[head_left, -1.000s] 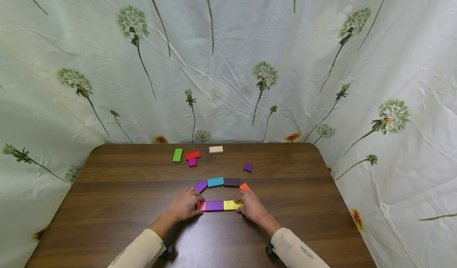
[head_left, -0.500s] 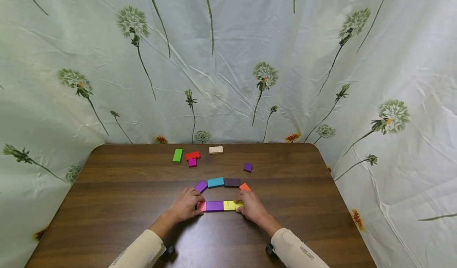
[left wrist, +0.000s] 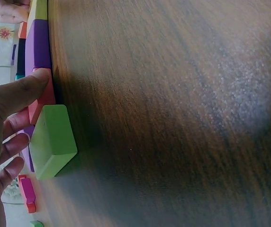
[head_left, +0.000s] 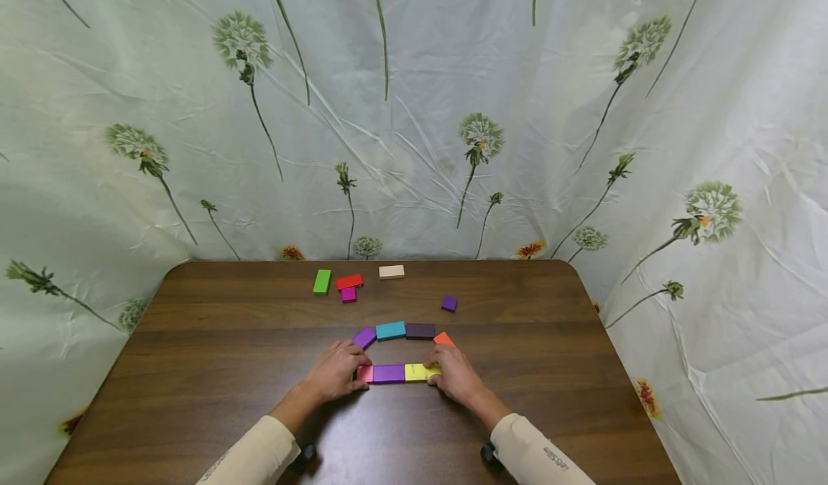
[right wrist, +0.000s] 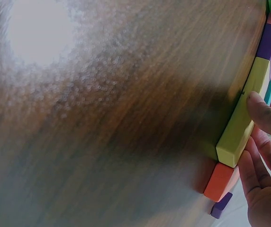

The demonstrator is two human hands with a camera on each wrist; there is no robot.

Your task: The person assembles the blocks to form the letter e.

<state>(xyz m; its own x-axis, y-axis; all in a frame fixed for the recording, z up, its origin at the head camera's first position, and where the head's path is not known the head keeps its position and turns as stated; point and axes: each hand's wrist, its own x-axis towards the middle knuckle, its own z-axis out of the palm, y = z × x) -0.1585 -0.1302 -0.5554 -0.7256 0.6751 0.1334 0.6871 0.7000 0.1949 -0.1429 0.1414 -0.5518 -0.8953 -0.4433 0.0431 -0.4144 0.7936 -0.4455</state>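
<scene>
Left grip (head_left: 335, 370): thumb and fingers pinching the pink block (head_left: 365, 374), a green block (left wrist: 55, 137) at that end.
Right grip (head_left: 458, 376): thumb and fingers pinching the yellow part (head_left: 415, 372) of the row.
Purple block (head_left: 389, 373): between the 2 grips, touching pink and yellow.
Orange block (head_left: 444, 339): just beyond the right fingers.
Teal block (head_left: 391, 330), dark block (head_left: 420, 331): side by side on the tabletop (head_left: 543, 399), beyond both grips.
</scene>
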